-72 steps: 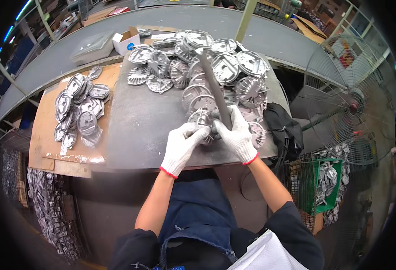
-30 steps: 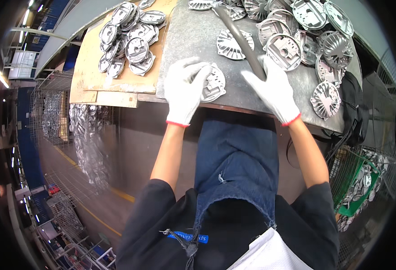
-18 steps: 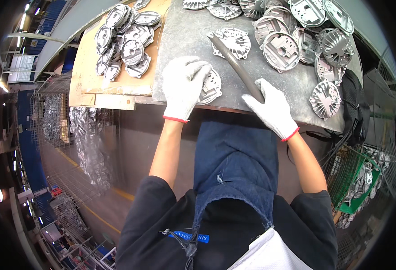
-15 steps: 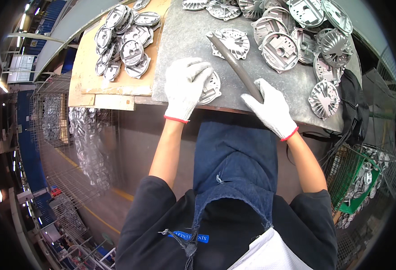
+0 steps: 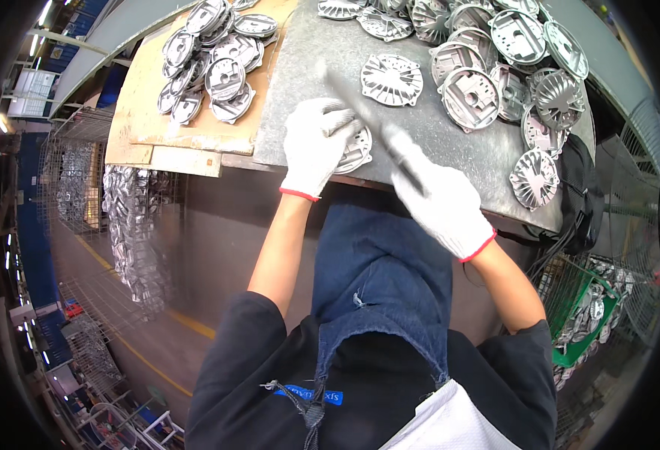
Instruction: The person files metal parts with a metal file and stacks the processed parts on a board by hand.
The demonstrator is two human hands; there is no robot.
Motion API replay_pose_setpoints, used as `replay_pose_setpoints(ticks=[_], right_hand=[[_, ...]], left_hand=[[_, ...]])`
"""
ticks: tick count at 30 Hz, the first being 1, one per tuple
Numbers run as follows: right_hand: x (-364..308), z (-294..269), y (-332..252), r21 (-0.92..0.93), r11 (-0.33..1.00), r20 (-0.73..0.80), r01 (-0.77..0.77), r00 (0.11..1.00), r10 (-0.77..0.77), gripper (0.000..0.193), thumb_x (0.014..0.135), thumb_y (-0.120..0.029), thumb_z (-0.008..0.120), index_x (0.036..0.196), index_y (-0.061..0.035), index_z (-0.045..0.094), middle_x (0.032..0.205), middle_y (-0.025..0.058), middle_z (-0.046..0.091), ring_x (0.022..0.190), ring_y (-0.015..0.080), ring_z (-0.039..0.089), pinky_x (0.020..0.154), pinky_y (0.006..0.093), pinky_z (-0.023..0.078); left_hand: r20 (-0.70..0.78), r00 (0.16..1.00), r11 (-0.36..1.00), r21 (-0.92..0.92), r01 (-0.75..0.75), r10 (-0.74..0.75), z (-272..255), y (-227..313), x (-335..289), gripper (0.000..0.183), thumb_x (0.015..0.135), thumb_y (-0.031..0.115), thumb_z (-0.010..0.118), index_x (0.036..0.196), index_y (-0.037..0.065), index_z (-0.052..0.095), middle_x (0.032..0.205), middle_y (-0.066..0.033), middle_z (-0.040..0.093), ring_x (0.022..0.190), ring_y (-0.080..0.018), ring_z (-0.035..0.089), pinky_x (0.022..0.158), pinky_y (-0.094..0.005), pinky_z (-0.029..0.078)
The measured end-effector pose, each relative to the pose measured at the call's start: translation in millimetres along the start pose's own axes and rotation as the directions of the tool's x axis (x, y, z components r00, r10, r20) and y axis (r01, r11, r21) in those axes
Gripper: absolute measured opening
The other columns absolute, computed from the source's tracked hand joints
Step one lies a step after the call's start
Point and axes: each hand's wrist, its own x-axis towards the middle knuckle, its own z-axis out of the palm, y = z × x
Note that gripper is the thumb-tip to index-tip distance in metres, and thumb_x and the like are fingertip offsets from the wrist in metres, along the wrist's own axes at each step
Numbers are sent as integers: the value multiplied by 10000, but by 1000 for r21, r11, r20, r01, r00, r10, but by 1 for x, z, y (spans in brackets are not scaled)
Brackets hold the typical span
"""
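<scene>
My left hand (image 5: 315, 146), in a white knit glove, grips the left side of a round, silvery metal casting (image 5: 358, 154) at the table's near edge. The glove covers much of that piece. In my right hand (image 5: 446, 201), also gloved, is a long dark grey metal bar (image 5: 367, 112), slanting up and left past the casting. Motion blurs the bar, and I cannot tell whether it touches the casting. Just beyond lies another finned round casting (image 5: 391, 79), apart from both hands.
A pile of similar castings (image 5: 471, 99) covers the table's right side. More lie heaped on a cardboard sheet (image 5: 146, 124) at the left. The grey tabletop (image 5: 292, 67) ends close to my body. Wire cages flank me, with a green crate (image 5: 588, 322) at right.
My right hand has shifted left and slightly nearer my body, carrying the bar with its tip toward the left. My left hand stays on the same casting. The whole view has tilted slightly.
</scene>
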Motion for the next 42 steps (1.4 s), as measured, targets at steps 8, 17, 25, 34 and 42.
replay_pose_setpoints(ticks=[8, 17, 25, 34, 42], right_hand=[[-3, -16, -7, 155, 984, 70, -85, 995, 75, 681, 1096, -185, 686, 1741, -161, 467, 1618, 188, 655, 1393, 389, 711, 1154, 446, 565], [-7, -1, 2, 76, 996, 72, -41, 997, 35, 732, 1069, -244, 716, 1752, -261, 453, 1229, 232, 795, 1001, 458, 797, 904, 518, 631], [13, 26, 7, 128, 980, 51, -151, 988, 146, 754, 1063, -306, 719, 1757, -265, 427, 1428, 227, 753, 1197, 493, 752, 1037, 543, 600], [70, 69, 22, 141, 954, 88, -265, 963, 255, 902, 959, -401, 813, 1744, -175, 429, 1433, 260, 739, 1296, 479, 713, 1100, 542, 565], [72, 81, 35, 206, 951, 114, -229, 971, 209, 800, 976, -340, 781, 1695, -124, 502, 1524, 254, 689, 1394, 439, 669, 1175, 506, 532]], left_hand=[[-18, 998, 987, -145, 65, -68, 3, 1, -3, 186, 862, 255, 924, 1021, 157, 919, 1095, -59, 829, 1120, -300, 736, 986, -433, 593], [-3, 997, 985, -154, 72, -73, 0, 0, -4, 201, 869, 273, 919, 1032, 156, 925, 1100, -74, 833, 1109, -297, 748, 998, -433, 593], [61, 997, 983, -173, 65, -55, -10, 4, 4, 224, 877, 309, 903, 1022, 140, 922, 1109, -85, 841, 1122, -304, 756, 1014, -432, 591], [109, 994, 990, -140, 31, -16, -12, 4, 12, 176, 921, 216, 885, 1046, 96, 918, 1059, -97, 843, 1124, -260, 761, 1011, -382, 585], [13, 997, 995, -66, -75, 76, -11, 11, 9, 147, 915, 131, 890, 1043, 61, 905, 1094, -100, 840, 1084, -251, 775, 987, -378, 606]])
